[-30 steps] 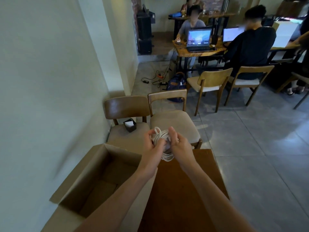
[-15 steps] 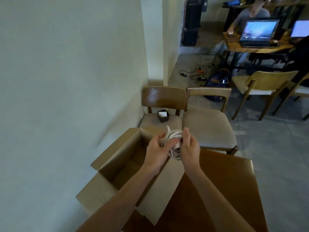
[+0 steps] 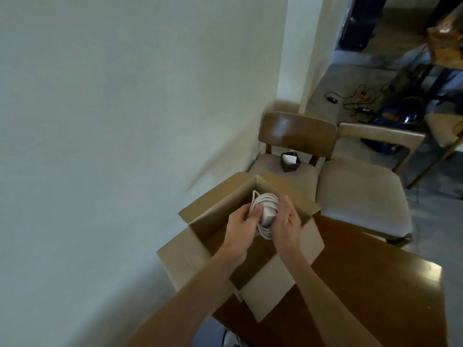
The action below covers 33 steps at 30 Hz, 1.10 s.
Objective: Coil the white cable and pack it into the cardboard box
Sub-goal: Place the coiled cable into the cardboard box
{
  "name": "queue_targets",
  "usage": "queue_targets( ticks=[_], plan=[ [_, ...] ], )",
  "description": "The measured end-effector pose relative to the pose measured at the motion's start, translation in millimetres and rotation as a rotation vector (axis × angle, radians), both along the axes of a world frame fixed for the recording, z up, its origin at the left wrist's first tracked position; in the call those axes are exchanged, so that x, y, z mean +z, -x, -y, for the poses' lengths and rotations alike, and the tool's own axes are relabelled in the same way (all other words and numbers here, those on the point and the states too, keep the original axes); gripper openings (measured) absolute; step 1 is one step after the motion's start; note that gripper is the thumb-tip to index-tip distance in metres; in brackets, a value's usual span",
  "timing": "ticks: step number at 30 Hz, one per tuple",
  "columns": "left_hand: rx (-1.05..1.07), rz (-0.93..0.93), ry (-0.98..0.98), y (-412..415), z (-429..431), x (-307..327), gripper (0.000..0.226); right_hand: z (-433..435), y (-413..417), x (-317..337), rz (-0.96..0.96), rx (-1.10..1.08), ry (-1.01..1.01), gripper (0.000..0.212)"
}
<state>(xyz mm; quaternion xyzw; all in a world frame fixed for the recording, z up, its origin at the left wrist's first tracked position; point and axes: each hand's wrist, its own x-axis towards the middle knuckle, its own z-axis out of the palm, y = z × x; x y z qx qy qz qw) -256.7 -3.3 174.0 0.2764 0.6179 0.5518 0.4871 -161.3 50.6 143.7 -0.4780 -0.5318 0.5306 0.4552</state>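
- Over the mouth of the open brown cardboard box (image 3: pixel 253 251), both bare forearms reach in from six o'clock, wrists angled toward twelve.
- Left hand (image 3: pixel 241 225) curls around the coiled white cable bundle (image 3: pixel 266 209) from its nine o'clock side, thumb pressed on top.
- Right hand (image 3: pixel 285 221) cups the bundle from three o'clock, fingers bent, palm facing inward.
- The bundle hangs between both palms above the box's interior.
- The box stands on a dark wooden table (image 3: pixel 363 291), flaps spread; two cushioned wooden chairs (image 3: pixel 298 136) stand at twelve o'clock.
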Motion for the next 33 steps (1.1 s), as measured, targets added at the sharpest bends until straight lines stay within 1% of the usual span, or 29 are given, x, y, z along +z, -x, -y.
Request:
queue_targets(
  ticks=[3, 6, 8, 10, 11, 12, 13, 15, 18, 21, 25, 29, 33],
  plan=[
    [0.016, 0.101, 0.108, 21, 6, -10, 0.022, 2, 20, -17, 0.093, 0.073, 0.011, 0.043],
    [-0.011, 0.224, 0.224, 41, 8, -25, 0.025, 3, 37, -35, 0.172, 0.110, 0.094, 0.048],
    [-0.029, 0.296, 0.292, 51, 6, -36, 0.027, 3, 44, -49, 0.216, 0.081, 0.194, 0.050],
    [-0.009, 0.400, 0.353, 61, 5, -48, 0.042, 3, 49, -64, 0.228, 0.031, 0.320, 0.048],
    [-0.011, 0.443, 0.381, 65, 3, -52, 0.046, 2, 51, -69, 0.230, -0.001, 0.380, 0.051],
    [-0.030, 0.463, 0.403, 68, 2, -58, 0.044, 1, 54, -74, 0.227, -0.034, 0.434, 0.053],
    [-0.049, 0.454, 0.415, 69, 1, -63, 0.040, 1, 57, -77, 0.220, -0.062, 0.473, 0.053],
    [-0.040, 0.452, 0.434, 71, -2, -72, 0.032, 0, 63, -80, 0.227, -0.080, 0.488, 0.052],
    [0.031, 0.514, 0.512, 75, -10, -86, 0.033, -3, 71, -89, 0.260, -0.059, 0.480, 0.053],
    [0.061, 0.539, 0.605, 80, -18, -96, 0.038, -8, 74, -97, 0.254, -0.063, 0.547, 0.052],
    [0.114, 0.513, 0.681, 81, -31, -109, 0.041, -20, 82, -106, 0.174, -0.117, 0.716, 0.056],
    [0.142, 0.463, 0.724, 81, -47, -123, 0.040, -36, 88, -118, 0.081, -0.169, 0.908, 0.076],
    [0.192, 0.421, 0.747, 81, -58, -133, 0.041, -51, 94, -132, -0.006, -0.244, 1.055, 0.079]
  ],
)
